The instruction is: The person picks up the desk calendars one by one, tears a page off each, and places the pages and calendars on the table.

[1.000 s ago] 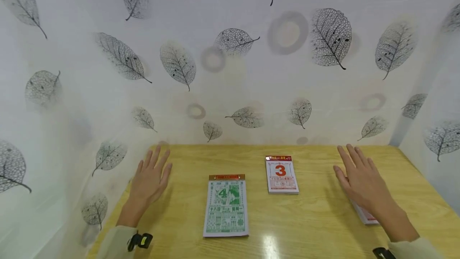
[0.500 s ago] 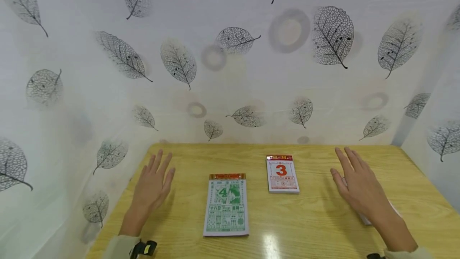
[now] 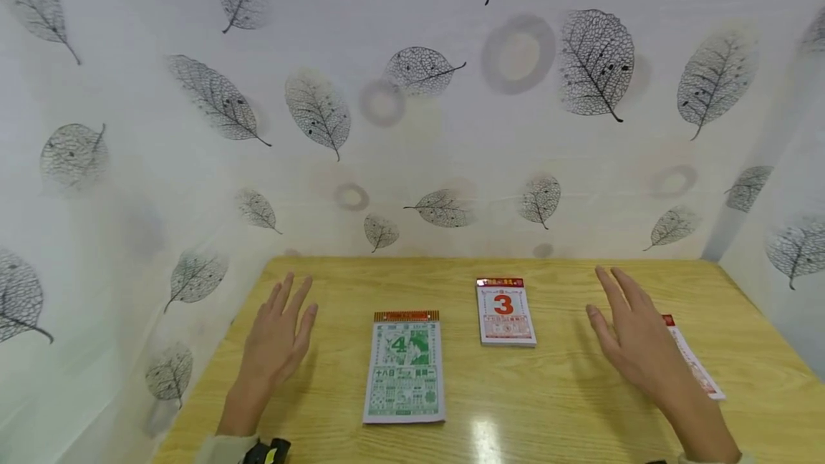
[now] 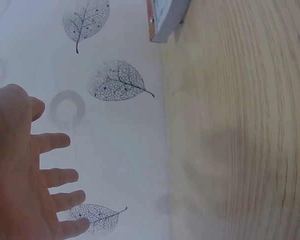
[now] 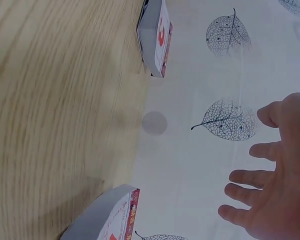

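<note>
1. We find the left hand (image 3: 276, 339) held flat over the wooden table (image 3: 554, 407), fingers straight and slightly spread, gripping nothing. The left wrist view shows its fingers (image 4: 55, 175) extended in the same way.
2. We find the right hand (image 3: 634, 339) likewise flat and open-fingered above the table, holding nothing; the right wrist view confirms extended fingers (image 5: 252, 177).
3. The green calendar pad (image 3: 404, 367), showing a "4", lies flat between the two hands, nearer the left hand but apart from it.
4. The red calendar pad (image 3: 505, 311), showing a "3", lies flat farther back, between the green pad and the right hand, touching neither.
5. A third pad (image 3: 692, 360) with red print lies just beyond the right hand, partly hidden by it. We cannot tell whether the hand touches it.
6. Leaf-patterned wall covering (image 3: 412, 106) encloses the table at the back and on both sides.
</note>
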### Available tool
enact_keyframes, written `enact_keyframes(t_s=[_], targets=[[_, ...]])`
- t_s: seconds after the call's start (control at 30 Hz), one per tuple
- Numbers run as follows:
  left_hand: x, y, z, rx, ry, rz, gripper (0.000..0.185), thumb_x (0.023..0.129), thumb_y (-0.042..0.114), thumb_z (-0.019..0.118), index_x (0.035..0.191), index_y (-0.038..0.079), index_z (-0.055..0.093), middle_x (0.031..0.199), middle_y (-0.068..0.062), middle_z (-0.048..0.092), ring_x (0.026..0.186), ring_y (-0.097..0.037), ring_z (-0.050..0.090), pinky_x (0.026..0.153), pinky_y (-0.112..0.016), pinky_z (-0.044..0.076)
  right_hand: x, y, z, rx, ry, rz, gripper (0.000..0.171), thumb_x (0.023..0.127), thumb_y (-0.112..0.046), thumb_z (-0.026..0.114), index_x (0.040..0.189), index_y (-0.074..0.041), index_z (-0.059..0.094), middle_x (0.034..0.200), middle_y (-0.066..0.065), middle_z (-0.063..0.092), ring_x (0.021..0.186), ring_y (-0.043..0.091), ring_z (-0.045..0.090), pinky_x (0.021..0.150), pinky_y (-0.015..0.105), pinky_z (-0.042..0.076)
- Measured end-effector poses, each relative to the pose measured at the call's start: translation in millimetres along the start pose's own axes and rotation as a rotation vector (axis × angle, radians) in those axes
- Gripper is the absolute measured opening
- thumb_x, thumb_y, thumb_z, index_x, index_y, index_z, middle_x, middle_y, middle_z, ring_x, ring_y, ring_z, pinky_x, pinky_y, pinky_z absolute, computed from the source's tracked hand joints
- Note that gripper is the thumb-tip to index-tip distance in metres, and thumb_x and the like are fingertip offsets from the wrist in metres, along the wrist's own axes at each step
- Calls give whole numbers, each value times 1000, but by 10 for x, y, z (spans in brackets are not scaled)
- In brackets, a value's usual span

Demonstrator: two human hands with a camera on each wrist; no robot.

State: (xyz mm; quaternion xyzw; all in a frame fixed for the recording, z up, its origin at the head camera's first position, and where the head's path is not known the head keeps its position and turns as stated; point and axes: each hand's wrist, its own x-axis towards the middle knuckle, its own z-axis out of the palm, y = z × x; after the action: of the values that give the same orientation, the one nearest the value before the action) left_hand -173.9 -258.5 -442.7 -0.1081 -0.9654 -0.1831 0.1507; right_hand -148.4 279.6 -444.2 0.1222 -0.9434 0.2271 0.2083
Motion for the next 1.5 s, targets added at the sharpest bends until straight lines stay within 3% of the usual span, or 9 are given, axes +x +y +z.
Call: enact_keyframes(t_s=[0.2, 0.43, 0.67, 0.83, 1.27, 1.4, 1.5], targets=[[-18, 87, 50, -59, 36, 13, 54, 112, 34, 39, 159, 7, 37, 164, -26, 24, 147, -51, 26, 113, -71, 29, -48, -116, 33, 48, -12, 18, 66, 107, -25, 55, 164, -12, 24, 156, 31, 33, 136, 59, 33, 96, 79, 33], [-93, 192, 121, -132, 58, 11, 51, 112, 31, 38, 158, 7, 39, 160, -29, 32, 140, -54, 36, 99, -76, 41, -88, -270, 98, 114, -39, 30, 65, 107, -27, 56, 163, -13, 27, 157, 26, 34, 137, 54, 34, 94, 77, 37], [-137, 234, 184, -195, 76, -3, 49, 112, 29, 39, 156, 7, 42, 157, -29, 36, 135, -54, 41, 93, -77, 44, -119, -340, 164, 167, -73, 51, 64, 108, -29, 53, 164, -14, 25, 159, 24, 31, 141, 52, 31, 98, 77, 37], [-164, 253, 249, -242, 62, -23, 49, 112, 31, 39, 156, 8, 42, 158, -26, 36, 138, -53, 40, 96, -78, 41, -195, -414, 260, 158, -61, 50, 63, 107, -31, 55, 163, -14, 29, 158, 21, 37, 139, 49, 36, 101, 75, 37], [-178, 307, 335, -355, 71, 1, 49, 112, 25, 41, 156, 4, 39, 155, -28, 39, 139, -51, 39, 109, -73, 33, -186, -608, 424, 279, -47, 19, 62, 105, -25, 59, 160, -9, 33, 154, 23, 40, 137, 49, 41, 103, 75, 38], [-207, 317, 361, -388, 89, -6, 48, 112, 24, 42, 155, 3, 40, 154, -26, 41, 140, -48, 40, 110, -70, 34, -167, -668, 471, 316, -47, 8, 62, 105, -25, 59, 160, -13, 33, 154, 21, 42, 138, 48, 42, 104, 74, 39], [-237, 323, 371, -400, 90, -27, 47, 112, 26, 41, 155, 4, 41, 152, -25, 44, 133, -46, 48, 103, -67, 45, -155, -710, 505, 342, -41, -3, 62, 105, -25, 59, 160, -15, 33, 154, 20, 43, 137, 46, 45, 103, 73, 40]])
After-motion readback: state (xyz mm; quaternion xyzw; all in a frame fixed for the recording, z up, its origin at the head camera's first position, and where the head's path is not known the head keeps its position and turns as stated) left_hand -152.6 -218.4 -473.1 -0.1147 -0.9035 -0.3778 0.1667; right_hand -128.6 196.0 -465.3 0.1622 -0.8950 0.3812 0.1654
